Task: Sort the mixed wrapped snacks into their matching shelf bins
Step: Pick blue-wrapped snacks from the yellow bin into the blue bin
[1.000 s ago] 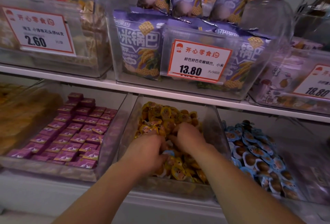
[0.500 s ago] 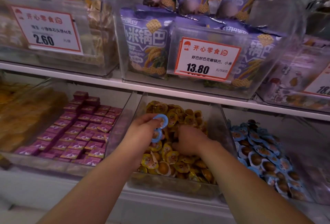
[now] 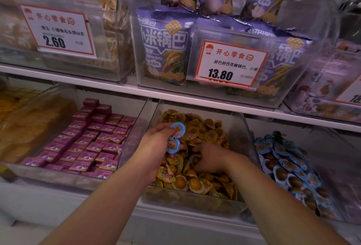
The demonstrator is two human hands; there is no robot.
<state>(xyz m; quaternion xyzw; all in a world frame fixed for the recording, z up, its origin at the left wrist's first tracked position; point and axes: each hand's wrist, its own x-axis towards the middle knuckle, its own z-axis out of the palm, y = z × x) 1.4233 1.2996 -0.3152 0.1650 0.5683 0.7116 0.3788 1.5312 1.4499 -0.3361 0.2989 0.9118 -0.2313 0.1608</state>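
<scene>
Both hands are in the clear middle bin [image 3: 252,147] on the lower shelf, which is filled with yellow-wrapped egg snacks [image 3: 197,129]. My left hand [image 3: 156,145] holds two blue-wrapped snacks [image 3: 175,139] just above the yellow pile. My right hand [image 3: 213,156] lies lower on the pile with its fingers curled down among the yellow packs; whether they grip one is hidden. The bin to the right holds blue-wrapped egg snacks [image 3: 287,164] of the same kind as the two in my left hand.
A bin of small purple boxes [image 3: 91,141] sits to the left, with a bin of orange packets [image 3: 25,123] beyond it. The upper shelf [image 3: 117,88] carries bins of purple rice-cracker bags [image 3: 166,49] and price cards [image 3: 230,63].
My left hand came up out of the yellow pile holding the blue-wrapped snacks. My right hand stayed low in the pile, shifting slightly toward me.
</scene>
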